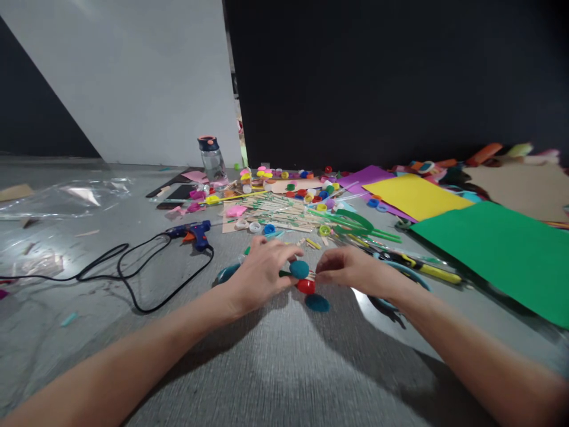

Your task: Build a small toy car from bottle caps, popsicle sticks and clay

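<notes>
A: Item one, far left of my view?

B: Black power cord (pixel 133 279) looping over the grey floor (pixel 284 367), running to a blue hot-glue gun with an orange trigger (pixel 194 232) lying on its side.

A: Left hand?

B: My left hand (pixel 260 274), forearm angled in from lower left, palm down, fingers curled. Thumb and fingertips pinch a small assembly: a round teal bottle cap (pixel 299 269) above a round red bottle cap (pixel 306 287), a pale stick between them. A second teal cap (pixel 317 303) lies on the floor just below, apart from both hands.

A: Right hand?

B: My right hand (pixel 351 271), forearm from lower right, fingers bent inward, tips closed on the same assembly's right end.

A: Beyond?

B: Scattered coloured caps and wooden sticks (pixel 284 207), a clear water bottle (pixel 212 159), then yellow paper sheet (pixel 415 197) and green paper sheet (pixel 498 249).
</notes>
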A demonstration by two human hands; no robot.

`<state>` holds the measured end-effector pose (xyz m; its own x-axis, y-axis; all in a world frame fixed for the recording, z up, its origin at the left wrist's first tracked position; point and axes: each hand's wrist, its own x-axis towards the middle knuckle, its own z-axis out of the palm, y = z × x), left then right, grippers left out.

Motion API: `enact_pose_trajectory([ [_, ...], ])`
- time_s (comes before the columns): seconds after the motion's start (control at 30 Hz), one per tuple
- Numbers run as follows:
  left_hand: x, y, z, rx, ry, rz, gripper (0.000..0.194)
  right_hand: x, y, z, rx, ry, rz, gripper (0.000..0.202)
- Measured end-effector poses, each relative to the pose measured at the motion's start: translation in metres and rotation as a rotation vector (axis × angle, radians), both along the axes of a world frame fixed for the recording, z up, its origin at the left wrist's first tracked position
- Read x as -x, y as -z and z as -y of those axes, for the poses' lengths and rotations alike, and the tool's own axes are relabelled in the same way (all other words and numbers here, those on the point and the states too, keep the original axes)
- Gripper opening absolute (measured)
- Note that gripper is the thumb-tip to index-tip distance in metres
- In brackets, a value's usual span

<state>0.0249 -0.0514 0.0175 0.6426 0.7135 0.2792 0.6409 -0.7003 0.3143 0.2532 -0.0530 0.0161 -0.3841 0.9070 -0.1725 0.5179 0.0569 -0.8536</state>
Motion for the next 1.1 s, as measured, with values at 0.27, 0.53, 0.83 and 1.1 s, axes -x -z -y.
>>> enact_pose_trajectory([
  [0.27, -0.001, 0.006, 0.0, -0.014, 0.03, 0.022, 0.029, 0.011, 0.004, 0.004, 0.033, 0.043, -0.003, 0.02],
  [0.53, -0.002, 0.005, 0.0, -0.015, 0.027, 0.024, 0.022, 0.014, 0.008, 0.003, 0.129, 0.04, -0.111, 0.027],
  [0.83, -0.003, 0.004, 0.001, -0.039, 0.005, 0.024, 0.021, 0.011, 0.005, 0.004, 0.185, 0.026, -0.128, 0.023],
  [1.1, 0.002, -0.002, -0.001, -0.055, -0.07, -0.034, 0.022, 0.002, 0.004, 0.0, 0.171, 0.039, -0.092, 0.021],
])
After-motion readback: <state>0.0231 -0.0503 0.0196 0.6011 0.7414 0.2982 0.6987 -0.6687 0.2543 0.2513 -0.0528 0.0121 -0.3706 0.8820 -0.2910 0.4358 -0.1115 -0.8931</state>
